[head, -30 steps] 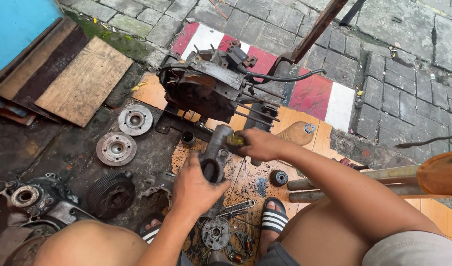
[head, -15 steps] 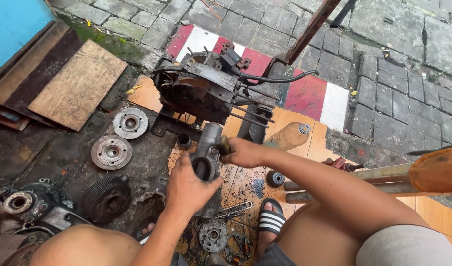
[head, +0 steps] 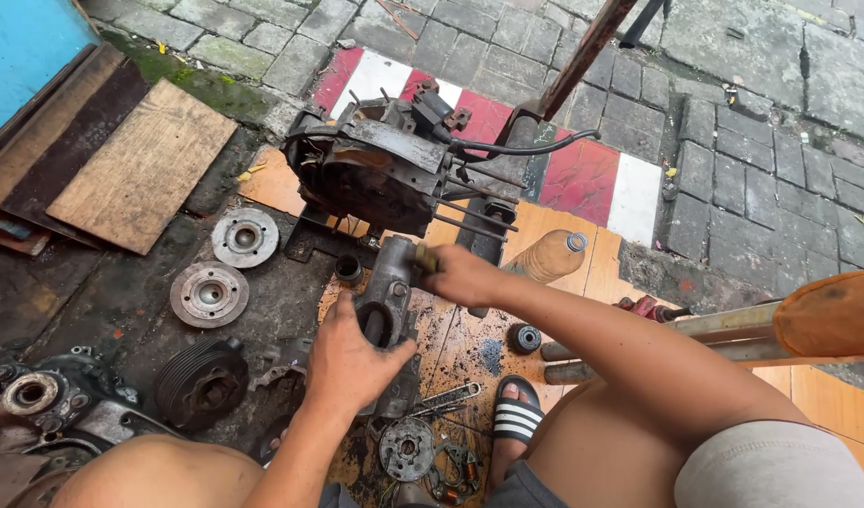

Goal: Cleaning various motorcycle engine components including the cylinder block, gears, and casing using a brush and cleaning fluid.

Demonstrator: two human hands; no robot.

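My left hand [head: 349, 356] grips the near end of a grey metal engine casing [head: 387, 282] that stands on an oily wooden board [head: 469, 348]. At the casing's far end my right hand [head: 460, 275] is closed around a small brass-coloured tool or part [head: 426, 257]; what it is I cannot tell. Just behind the casing sits a dirty engine block [head: 375, 174] with long studs pointing toward me.
Two round metal discs [head: 245, 237] [head: 209, 293] and a black pulley [head: 202, 382] lie at the left. A plastic bottle [head: 549, 256], a small bearing [head: 524, 338], a wrench [head: 448, 399] and a stator plate [head: 406, 448] lie near my sandalled foot [head: 516, 414]. Wooden planks [head: 145, 165] lean at far left.
The view has shifted slightly. My right hand has stayed at the far end of the casing and my left hand has kept its grip on the near end.
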